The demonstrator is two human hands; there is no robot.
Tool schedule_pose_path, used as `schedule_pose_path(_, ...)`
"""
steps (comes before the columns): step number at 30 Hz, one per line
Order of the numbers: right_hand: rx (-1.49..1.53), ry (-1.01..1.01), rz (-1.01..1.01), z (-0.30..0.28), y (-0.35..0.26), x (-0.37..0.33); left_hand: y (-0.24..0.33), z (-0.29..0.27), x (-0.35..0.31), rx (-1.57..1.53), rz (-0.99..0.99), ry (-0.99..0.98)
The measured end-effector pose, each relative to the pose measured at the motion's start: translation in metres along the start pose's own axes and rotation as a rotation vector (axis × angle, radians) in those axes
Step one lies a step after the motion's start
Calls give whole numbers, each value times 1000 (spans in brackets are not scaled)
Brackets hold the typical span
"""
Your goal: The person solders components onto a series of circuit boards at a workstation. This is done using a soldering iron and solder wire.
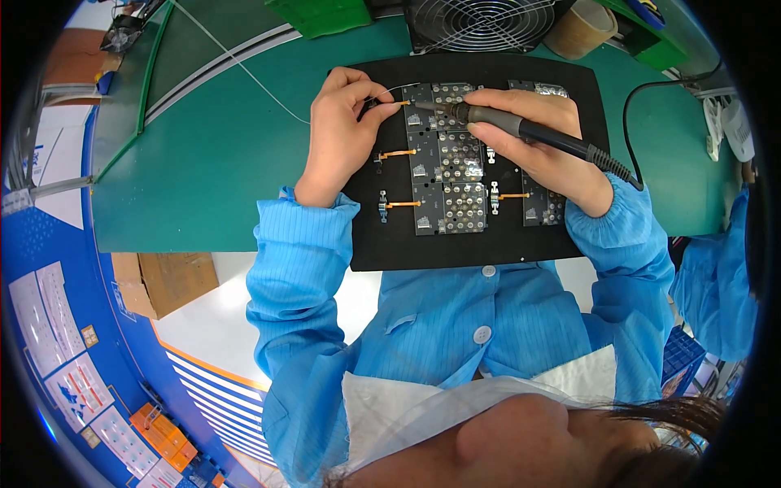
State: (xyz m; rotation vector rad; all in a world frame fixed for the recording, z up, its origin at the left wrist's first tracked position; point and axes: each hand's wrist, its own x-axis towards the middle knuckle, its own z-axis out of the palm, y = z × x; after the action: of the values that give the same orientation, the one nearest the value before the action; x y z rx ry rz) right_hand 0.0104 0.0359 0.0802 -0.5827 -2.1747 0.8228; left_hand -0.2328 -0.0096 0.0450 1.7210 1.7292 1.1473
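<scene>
My right hand (537,134) grips a soldering iron (533,130) with a dark grip. Its tip points left, onto the upper left edge of a black circuit board (423,120). My left hand (346,122) is closed in a pinch beside that edge, fingertips at a short orange flex strip (404,102). A thin solder wire (244,69) runs from the upper left into my left hand, and a curved end comes out toward the board. Two more boards below carry orange flex strips (399,153) with small connectors. Whether my fingertips also pinch the strip is unclear.
The boards lie on a black mat (374,244) on a green table (203,187). More boards (541,211) are partly under my right hand. Behind stand a fan (488,24), a tan round container (582,28) and green bins (317,15). A black cable (628,122) curves at right.
</scene>
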Motion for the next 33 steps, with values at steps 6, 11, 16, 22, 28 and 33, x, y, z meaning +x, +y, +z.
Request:
schedule_pose_path(6,-20,-24,4,1,1,0,0,0,0,-21,-2,14)
schedule_pose_path(11,-30,-14,-18,2,3,1,-1,0,0,-46,-2,18)
schedule_pose_path(16,-35,-27,-8,0,1,1,-3,0,0,-57,-1,25)
schedule_pose_path(22,-30,11,2,-14,-10,0,-2,-2,1,-20,52,3)
schedule_pose_path(28,-112,66,13,-63,-43,-26,-16,-20,-16,-289,-34,112)
schedule_pose_path(33,-419,480,92,-95,-30,-54,-8,-32,-42,-219,-89,162)
